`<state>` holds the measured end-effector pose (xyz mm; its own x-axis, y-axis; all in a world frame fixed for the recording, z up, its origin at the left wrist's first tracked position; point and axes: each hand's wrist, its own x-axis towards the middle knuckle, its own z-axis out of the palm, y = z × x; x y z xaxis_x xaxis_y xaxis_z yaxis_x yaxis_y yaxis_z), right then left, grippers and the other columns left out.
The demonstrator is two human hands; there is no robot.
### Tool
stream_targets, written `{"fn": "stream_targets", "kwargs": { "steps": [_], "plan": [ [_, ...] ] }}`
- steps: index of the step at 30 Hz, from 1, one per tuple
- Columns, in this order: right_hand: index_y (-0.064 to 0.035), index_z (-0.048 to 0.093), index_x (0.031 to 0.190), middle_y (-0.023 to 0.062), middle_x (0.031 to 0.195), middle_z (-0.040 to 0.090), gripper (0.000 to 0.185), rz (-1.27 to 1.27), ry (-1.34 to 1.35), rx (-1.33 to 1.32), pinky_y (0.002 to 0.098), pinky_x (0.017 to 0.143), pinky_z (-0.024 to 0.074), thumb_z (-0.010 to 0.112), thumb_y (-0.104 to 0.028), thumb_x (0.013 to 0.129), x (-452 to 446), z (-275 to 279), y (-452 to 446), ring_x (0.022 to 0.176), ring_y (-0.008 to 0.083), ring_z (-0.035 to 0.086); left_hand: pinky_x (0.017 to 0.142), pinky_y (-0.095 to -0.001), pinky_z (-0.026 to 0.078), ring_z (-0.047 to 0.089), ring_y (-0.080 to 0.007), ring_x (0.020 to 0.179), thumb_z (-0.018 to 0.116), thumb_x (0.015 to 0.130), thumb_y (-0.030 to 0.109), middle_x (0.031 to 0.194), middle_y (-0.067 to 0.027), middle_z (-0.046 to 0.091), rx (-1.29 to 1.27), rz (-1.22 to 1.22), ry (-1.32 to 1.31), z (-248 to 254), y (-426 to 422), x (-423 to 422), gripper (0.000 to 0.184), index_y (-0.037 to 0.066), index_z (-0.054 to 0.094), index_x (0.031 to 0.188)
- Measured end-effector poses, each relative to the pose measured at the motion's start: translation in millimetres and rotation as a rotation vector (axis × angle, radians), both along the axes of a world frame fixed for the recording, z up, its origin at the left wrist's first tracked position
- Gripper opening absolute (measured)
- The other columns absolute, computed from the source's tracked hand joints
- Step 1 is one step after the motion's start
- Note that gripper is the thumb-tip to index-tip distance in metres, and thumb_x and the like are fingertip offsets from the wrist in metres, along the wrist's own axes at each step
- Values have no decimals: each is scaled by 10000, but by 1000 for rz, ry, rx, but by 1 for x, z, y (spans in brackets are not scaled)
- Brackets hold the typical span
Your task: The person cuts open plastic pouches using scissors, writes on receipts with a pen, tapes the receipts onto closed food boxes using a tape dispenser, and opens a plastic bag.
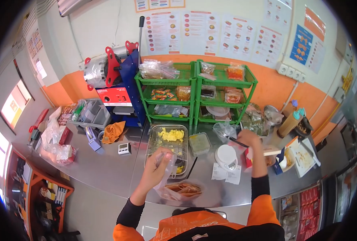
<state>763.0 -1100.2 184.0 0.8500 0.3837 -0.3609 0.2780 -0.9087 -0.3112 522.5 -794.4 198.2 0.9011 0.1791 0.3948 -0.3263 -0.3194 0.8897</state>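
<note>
My left hand (157, 166) is closed on the top of a clear plastic bag (161, 184). Flat brown-orange pieces (183, 188) show in the bag's lower part, at the table's front edge. My right hand (249, 139) grips a utensil with a black handle (237, 141); its far end points at a clear plastic bowl (224, 129), and its kind is unclear. Below that lies a white kitchen scale (226, 155) on paper slips (233, 176). Left of the scale are a lidded tub (200, 143) and a wire-racked tray (149, 150) holding crumbly yellow food (172, 135).
Green shelves (194, 96) with bagged ingredients stand behind. A blue sealing machine (126, 94), an orange cloth (113, 131) and a timer (124, 148) are left. Squeeze bottle (290, 123), open boxes (284, 160) and a white board (303, 156) sit at right.
</note>
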Motion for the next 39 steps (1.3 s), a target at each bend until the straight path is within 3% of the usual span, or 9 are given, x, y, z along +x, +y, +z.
{"fn": "stream_targets", "kwargs": {
  "steps": [3,6,11,17,21,23,26,34,39],
  "plan": [
    [-35,703,832,165,833,688,443,74,-561,-163,413,736,548,779,-430,645,76,-115,33,770,311,679,694,-209,401,492,-49,756,472,999,217,801,-13,615,-122,35,30,-1,1,-1,195,32,534,988],
    [-61,681,952,173,1040,650,458,67,-432,-236,396,788,545,823,-355,631,100,-154,61,930,314,659,691,-224,411,511,-58,756,447,1008,217,801,-36,645,-195,68,117,7,5,-4,198,27,503,993],
    [-75,676,915,124,995,660,394,119,-440,-226,392,808,544,835,-280,619,114,-199,83,935,298,660,711,-248,430,538,-90,780,444,1005,194,834,-66,643,-111,106,159,6,5,-13,173,30,470,1055],
    [-78,682,901,120,947,670,291,83,-429,-122,392,732,536,754,-304,732,57,-139,108,899,292,666,781,-276,441,562,-148,868,555,943,147,923,-80,595,-9,50,193,6,9,-26,289,44,393,1159],
    [-120,691,806,79,780,611,235,416,200,793,348,620,466,671,-353,816,-85,-34,107,710,257,601,809,-317,452,575,-218,922,756,787,200,1003,-100,568,159,31,215,12,5,-33,586,53,366,1199],
    [-134,691,892,76,826,576,209,787,146,409,355,672,472,688,-321,798,-141,-7,98,827,258,584,811,-341,464,596,-270,943,837,698,241,1053,-133,572,270,14,193,11,4,-35,751,49,352,1239],
    [-118,664,968,75,890,555,233,723,-227,339,377,721,479,676,-262,786,-187,-38,98,926,264,548,834,-362,463,572,-296,1011,881,624,282,1144,-156,529,387,-29,147,0,5,-39,920,48,310,1306],
    [-101,631,871,62,898,548,95,575,-361,398,385,737,475,627,-149,789,-204,-59,91,912,260,537,949,-461,423,500,-374,1136,885,540,346,1296,-227,435,782,-82,263,-42,-2,-73,1168,59,212,1450],
    [-66,582,811,81,881,547,46,394,-261,675,397,758,449,593,-109,821,-213,-48,76,850,275,534,828,-438,465,604,-360,877,755,644,138,914,-157,642,783,-6,214,-115,34,-92,426,40,619,1035]
  ]
}}
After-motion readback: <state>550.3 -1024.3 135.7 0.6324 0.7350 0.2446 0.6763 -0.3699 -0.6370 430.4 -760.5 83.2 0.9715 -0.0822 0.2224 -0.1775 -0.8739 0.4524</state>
